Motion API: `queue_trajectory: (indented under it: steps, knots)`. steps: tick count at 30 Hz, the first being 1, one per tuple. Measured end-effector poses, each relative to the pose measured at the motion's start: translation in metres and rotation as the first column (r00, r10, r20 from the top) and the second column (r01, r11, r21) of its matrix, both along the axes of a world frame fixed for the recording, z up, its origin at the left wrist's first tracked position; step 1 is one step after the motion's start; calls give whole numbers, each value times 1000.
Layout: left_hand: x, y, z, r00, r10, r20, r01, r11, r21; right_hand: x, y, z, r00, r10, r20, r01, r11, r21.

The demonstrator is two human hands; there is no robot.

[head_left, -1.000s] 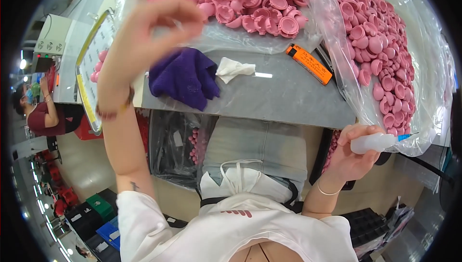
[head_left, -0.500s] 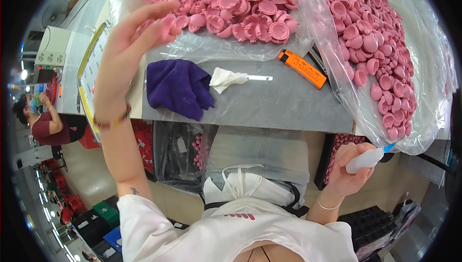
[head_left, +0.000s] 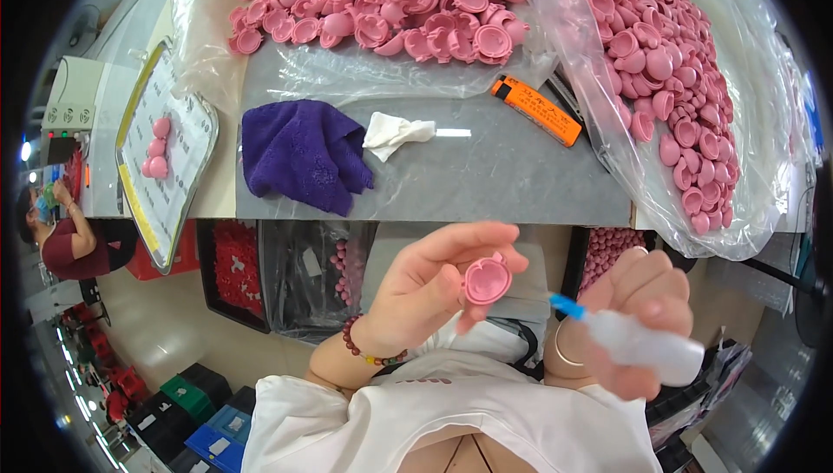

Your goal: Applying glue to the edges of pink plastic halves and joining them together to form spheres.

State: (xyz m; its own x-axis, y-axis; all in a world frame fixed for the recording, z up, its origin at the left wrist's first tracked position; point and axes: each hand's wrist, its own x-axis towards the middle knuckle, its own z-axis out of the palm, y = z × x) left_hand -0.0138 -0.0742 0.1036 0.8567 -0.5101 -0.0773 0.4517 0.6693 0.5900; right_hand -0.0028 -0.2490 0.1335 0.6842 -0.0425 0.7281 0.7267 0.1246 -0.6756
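Between the thumb and fingers of my left hand is a pink half-shell, its hollow side facing up toward me. My right hand grips a white squeeze bottle whose blue tip points left at the half-shell, with a gap between them. Both hands are in front of the table edge, over my lap. Beyond them a pile of pink half-shells lies on clear plastic, and a second pile lies in a clear bag at the right.
On the grey table lie a purple cloth, a crumpled white tissue and an orange box cutter. A tray at the left carries several joined pink pieces. Another person sits at the far left.
My left hand has come down from the pile to my lap, now with a half-shell. The bottle has swung left and nearer to me. The tray with the pink pieces is now uncovered.
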Motion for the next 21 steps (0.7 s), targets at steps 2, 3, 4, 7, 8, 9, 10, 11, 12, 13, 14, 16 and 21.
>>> queue_trajectory:
  steps: [2,3,4,7,8,9,10,11,12,13,14,16,21]
  knots:
    - [-5,1,0,998,22,-55,-25,998,-52,-1,3,2,985,-85,150,118,966,-230]
    - [-6,1,0,999,44,-4,-44,999,-1,-1,4,2,986,-79,146,111,967,-231]
    - [-7,1,1,998,49,34,-51,997,62,-3,7,2,989,-64,137,99,959,-267]
    - [-7,0,4,997,77,27,-78,996,50,-6,12,0,991,-61,120,94,952,-291]
    - [-7,0,4,996,80,27,-81,996,46,-6,13,0,989,-84,125,118,947,-298]
    - [-6,1,5,994,99,41,-101,993,56,-6,14,-1,984,-111,137,148,942,-300]
    - [-6,1,5,991,115,72,-119,991,56,-6,15,-1,986,-107,128,142,940,-309]
    - [-6,1,5,992,118,54,-122,991,63,-6,15,-1,985,-106,138,145,939,-312]
    - [-5,2,4,989,125,77,-129,990,54,-5,15,-1,983,-107,150,149,938,-313]
    - [-5,2,4,987,127,98,-132,990,42,-5,16,-1,984,-103,145,145,938,-315]
    - [-5,2,3,986,134,95,-139,989,47,-5,16,-2,984,-102,147,144,939,-311]
    - [-5,2,2,986,126,112,-133,990,51,-5,17,-3,984,-99,146,140,941,-307]
    - [-4,4,-1,986,128,102,-133,990,45,-5,17,-3,989,-98,115,131,934,-331]
